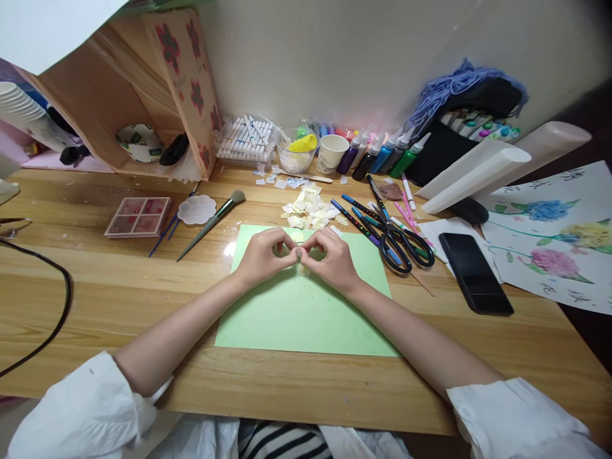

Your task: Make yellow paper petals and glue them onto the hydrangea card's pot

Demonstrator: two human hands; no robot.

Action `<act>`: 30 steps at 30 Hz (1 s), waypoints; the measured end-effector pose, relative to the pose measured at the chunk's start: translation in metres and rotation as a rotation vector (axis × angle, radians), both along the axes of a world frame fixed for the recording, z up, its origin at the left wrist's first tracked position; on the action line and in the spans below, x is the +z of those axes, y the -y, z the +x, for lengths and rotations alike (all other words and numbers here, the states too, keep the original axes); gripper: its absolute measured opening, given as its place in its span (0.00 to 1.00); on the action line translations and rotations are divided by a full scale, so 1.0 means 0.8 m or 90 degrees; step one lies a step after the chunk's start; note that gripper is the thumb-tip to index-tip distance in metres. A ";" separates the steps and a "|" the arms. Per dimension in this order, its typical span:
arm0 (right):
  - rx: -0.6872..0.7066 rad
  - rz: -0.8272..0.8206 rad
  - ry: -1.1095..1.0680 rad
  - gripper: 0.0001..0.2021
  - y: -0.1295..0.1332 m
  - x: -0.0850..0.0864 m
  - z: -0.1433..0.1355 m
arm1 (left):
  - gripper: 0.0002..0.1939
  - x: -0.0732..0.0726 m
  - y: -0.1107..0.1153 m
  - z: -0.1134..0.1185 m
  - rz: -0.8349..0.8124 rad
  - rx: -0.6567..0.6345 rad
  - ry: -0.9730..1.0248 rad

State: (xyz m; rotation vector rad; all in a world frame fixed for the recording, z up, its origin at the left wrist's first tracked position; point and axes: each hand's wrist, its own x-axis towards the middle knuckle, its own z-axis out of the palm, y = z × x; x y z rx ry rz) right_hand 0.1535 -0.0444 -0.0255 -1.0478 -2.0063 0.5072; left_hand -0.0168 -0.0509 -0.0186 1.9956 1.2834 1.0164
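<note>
My left hand [268,255] and my right hand [329,260] meet over a sheet of green paper [306,319]. Both are closed in a pinch, thumb against forefinger, with the fingertips of the two hands touching or nearly so. Between them is a small pale paper scrap [299,250], mostly hidden by the fingers. Pale yellow shows on the sheet just behind and below the fingertips. Right beyond the green sheet lies a loose pile of torn cream paper scraps [310,207].
Black-handled scissors [404,245], pens and a phone [475,274] lie to the right, beside a flower painting [554,236]. A makeup brush [210,226], flower-shaped palette [196,210] and four-pan case [138,217] lie left. Markers [246,140], a paper cup [332,154] and paint bottles [377,153] line the wall.
</note>
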 end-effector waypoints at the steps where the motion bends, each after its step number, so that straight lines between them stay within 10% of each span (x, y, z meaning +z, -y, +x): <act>1: 0.001 -0.001 0.003 0.07 0.000 0.000 0.000 | 0.04 0.000 0.000 0.001 0.006 -0.002 -0.005; 30: 0.021 0.022 -0.014 0.04 0.001 0.001 -0.002 | 0.05 -0.001 0.000 0.000 0.015 0.002 0.004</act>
